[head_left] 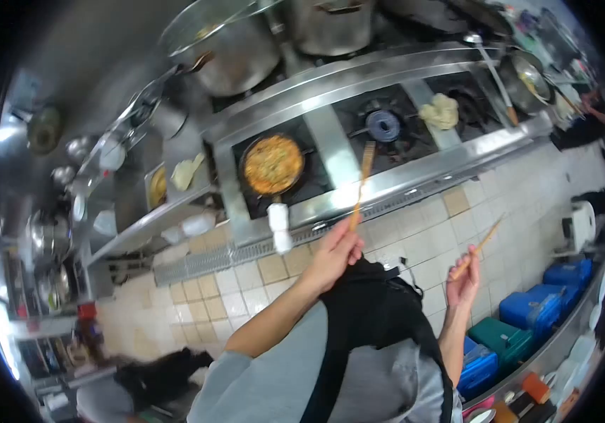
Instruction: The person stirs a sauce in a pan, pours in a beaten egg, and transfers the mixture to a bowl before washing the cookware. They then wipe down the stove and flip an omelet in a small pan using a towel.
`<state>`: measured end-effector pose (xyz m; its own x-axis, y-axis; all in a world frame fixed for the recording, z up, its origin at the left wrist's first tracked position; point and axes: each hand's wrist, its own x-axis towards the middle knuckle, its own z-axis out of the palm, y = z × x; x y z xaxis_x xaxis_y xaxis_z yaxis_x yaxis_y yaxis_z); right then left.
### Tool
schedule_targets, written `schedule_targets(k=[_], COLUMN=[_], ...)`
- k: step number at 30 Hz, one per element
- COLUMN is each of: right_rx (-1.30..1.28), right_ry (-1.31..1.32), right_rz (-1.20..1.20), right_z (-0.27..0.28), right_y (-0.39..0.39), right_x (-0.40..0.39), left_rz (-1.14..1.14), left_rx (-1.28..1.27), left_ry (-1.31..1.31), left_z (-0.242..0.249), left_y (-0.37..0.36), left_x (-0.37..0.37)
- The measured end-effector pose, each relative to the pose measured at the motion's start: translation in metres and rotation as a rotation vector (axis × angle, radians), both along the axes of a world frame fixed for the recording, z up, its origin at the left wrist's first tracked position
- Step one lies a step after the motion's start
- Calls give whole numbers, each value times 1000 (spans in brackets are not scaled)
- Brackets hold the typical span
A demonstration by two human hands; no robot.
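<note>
My left hand (337,248) is closed around the lower end of a slim wooden utensil (365,175), whose wider, flat tip points up over the front edge of the stove. My right hand (464,276), lower and further right over the floor, grips a thin, pointed wooden stick (487,237). On the left burner sits a frying pan (300,176) holding a round, browned, omelette-like food (273,164). White cloth (280,227) wraps the pan's handle, which juts past the stove edge. Neither utensil touches the food.
The steel stove (341,151) has a burner (383,125) and a crumpled cloth (440,111) to the right. Large pots (232,60) stand behind. A ladle (493,74) leans near a wok (521,77). Blue bins (530,311) line the lower right. Another person (126,388) is lower left.
</note>
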<state>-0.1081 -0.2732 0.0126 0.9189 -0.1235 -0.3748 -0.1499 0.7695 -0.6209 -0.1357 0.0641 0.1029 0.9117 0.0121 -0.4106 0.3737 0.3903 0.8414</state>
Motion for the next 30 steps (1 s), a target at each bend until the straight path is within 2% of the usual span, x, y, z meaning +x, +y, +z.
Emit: schedule_targets(k=[3,5,6,8,11,12,14,16,27,28,29,30], right_rx=[-46,-16,-52,-84,-167,-222,-301,-308,-382,-435,-420,-430], right_ry=[-83,-195,-141,-85,-71,-45,-41,-36,-58,-46,-52,-46], right_rz=[90,221,245,299,378,377,370,292,69,60,122,89], right_z=[7,10,18,28,47,52,53,43,24,25,20,11], right_y=[8,22,31,50,64,66,65,62,22,13,3,-7], right_x=[24,45,52,65,78,82,88,92,111,112,111,112], left_rz=[78,7,-61,-178,-347,-433,-582,-657,-764,-842,-782,-868], left_rx=[-12,-35,-56,-134,138,117,310,308,106,151,166,208], left_ry=[-89,-88,-112,12,-31,-59,-153,-155,-118,-196,-177,-194], left_z=[7,5,2,1,-1,-9,-28,-36,-57,-59,-59,-56], left_y=[-12,-12,-16,-15,-37,-46,-58,-71,-147,-153,-160,-170], left_x=[24,41,54,75,107,118,137,151,192,195,197,201])
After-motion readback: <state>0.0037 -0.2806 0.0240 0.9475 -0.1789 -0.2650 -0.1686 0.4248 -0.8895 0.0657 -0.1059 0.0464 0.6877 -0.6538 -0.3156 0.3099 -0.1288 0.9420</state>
